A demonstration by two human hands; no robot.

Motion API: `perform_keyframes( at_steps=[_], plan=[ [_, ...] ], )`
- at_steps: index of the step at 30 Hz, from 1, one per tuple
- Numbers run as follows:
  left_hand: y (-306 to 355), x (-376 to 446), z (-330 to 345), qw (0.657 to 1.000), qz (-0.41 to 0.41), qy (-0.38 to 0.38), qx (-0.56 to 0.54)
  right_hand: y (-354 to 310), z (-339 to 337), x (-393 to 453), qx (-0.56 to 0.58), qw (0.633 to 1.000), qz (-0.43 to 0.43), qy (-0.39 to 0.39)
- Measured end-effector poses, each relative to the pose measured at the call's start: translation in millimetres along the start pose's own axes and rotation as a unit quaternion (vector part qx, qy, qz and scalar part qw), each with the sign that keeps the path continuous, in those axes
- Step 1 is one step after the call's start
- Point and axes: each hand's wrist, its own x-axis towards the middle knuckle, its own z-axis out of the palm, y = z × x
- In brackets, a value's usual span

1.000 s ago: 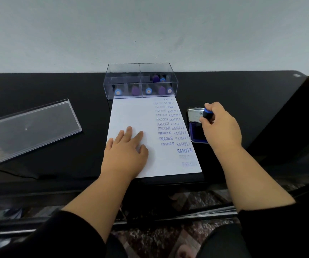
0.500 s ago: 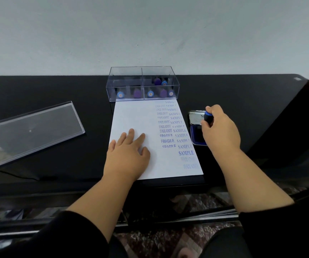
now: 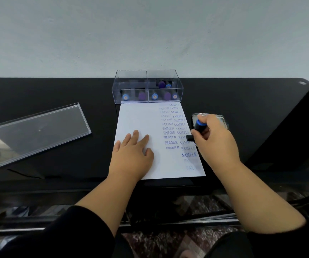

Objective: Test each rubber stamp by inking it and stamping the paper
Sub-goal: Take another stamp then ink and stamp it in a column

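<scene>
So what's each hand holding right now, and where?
Right hand grips the rubber stamp by its black handle, below the blue cap. Left hand holds nothing; it rests flat on the paper.

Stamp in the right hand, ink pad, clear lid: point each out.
stamp [image 3: 198,126]: head view, on its blue handle above the fingers.
ink pad [image 3: 222,119]: head view, on its metal rim behind the hand.
clear lid [image 3: 38,130]: head view, on its flat panel.

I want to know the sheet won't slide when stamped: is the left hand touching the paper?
Touching. The head view shows the left hand lying flat on the paper, fingers spread, with no gap beneath them.
</scene>
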Motion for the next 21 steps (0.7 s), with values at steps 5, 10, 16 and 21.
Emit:
perform_keyframes(
  at_steps=[5, 10, 16, 21],
  plan=[
    [0.9, -1.0, -1.5, 1.000, -0.001, 0.001, -0.006, -9.3, 8.4, -13.3, 0.020, 0.999, -0.028, -0.033],
    [0.8, -1.6, -0.8, 1.000, -0.003, 0.000, 0.002, -17.1, 14.6, -19.7, -0.006, 0.997, -0.054, -0.058],
    [0.8, -0.7, -1.3, 1.000, -0.004, -0.004, 0.006, -20.2, 20.2, -22.6, -0.025, 0.994, -0.070, -0.078],
    [0.5, -1.5, -1.5, 1.000, -0.003, -0.004, 0.003, -20.6, 21.7, -23.2, -0.031, 0.994, -0.071, -0.081]
  ],
)
